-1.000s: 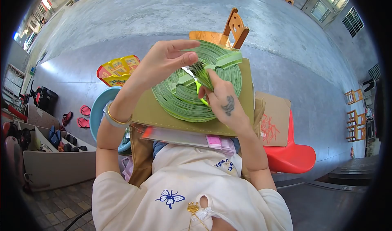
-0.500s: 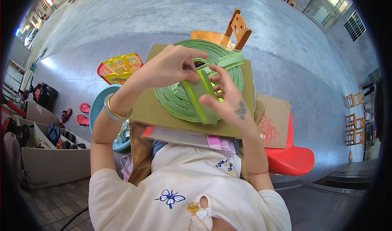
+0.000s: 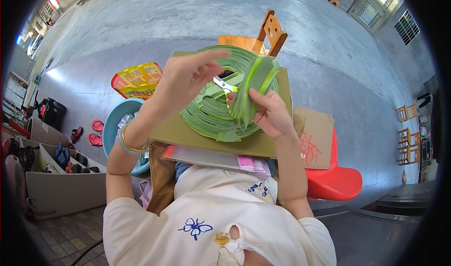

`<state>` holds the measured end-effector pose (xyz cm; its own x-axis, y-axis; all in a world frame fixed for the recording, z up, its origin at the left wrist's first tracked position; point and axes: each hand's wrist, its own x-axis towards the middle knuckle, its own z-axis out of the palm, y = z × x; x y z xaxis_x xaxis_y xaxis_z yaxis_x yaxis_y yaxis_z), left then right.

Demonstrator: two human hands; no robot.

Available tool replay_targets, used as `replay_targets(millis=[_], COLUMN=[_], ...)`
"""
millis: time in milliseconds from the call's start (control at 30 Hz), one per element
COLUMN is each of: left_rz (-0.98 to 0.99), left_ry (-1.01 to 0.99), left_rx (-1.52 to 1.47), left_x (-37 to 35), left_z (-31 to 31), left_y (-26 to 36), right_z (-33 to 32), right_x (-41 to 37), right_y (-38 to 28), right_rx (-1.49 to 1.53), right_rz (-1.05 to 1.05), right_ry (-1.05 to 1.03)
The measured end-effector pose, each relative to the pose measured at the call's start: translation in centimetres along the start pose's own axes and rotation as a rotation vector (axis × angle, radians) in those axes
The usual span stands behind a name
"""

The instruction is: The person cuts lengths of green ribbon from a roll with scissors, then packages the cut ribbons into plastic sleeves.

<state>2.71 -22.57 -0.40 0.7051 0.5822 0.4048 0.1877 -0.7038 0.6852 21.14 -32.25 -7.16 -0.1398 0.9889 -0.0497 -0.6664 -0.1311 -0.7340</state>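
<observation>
My right hand (image 3: pixel 272 113) grips a folded bundle of green ribbon (image 3: pixel 251 92) with bright yellow-green edges, thumb across its front. The bundle stands tilted above a large flat coil of green ribbon (image 3: pixel 202 120). Scissors (image 3: pixel 226 85) with metal blades lie at the middle of the coil, their handle end partly hidden by the bundle. Left of them, my left hand (image 3: pixel 190 78) hovers over the coil, slightly blurred, fingers apart and holding nothing. Under the coil is an olive-green board (image 3: pixel 164 127). One ribbon end (image 3: pixel 229 136) rests at the coil's near side.
A blue basin (image 3: pixel 112 120) and a red-yellow bag (image 3: pixel 136 80) stand at left. Beyond the board is a wooden chair (image 3: pixel 272 33). At right, cardboard (image 3: pixel 319 125) with red pieces lies on a red chair (image 3: pixel 333 181). A plastic-covered packet (image 3: pixel 211 159) sits before my lap.
My left hand has let go of the ribbon and moved left. My right hand now grips the folded bundle, turned more upright. The scissors have come into view.
</observation>
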Motion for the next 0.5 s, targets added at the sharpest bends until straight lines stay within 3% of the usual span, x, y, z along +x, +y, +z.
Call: replay_targets(millis=[33,167,367,500], left_rz=[-0.036,0.136,0.037,0.148], left_ry=[-0.063,-0.329,0.235,0.176], left_rx=[-0.057,-0.203,-0.207,0.011], left_x=[-0.8,-3.1,-3.0,-3.4], left_z=[0.2,1.3,2.6,4.4], left_y=[-0.2,0.0,-0.4,1.6], right_z=[-0.1,-0.6,1.8,1.2], right_x=[0.1,0.0,-0.5,-0.1], right_y=[-0.2,-0.3,-0.4,0.8], right_rx=[0.091,0.282,0.122,0.099], right_rz=[-0.012,-0.015,-0.123,-0.218], right_ry=[0.005,-0.051,0.107,0.177])
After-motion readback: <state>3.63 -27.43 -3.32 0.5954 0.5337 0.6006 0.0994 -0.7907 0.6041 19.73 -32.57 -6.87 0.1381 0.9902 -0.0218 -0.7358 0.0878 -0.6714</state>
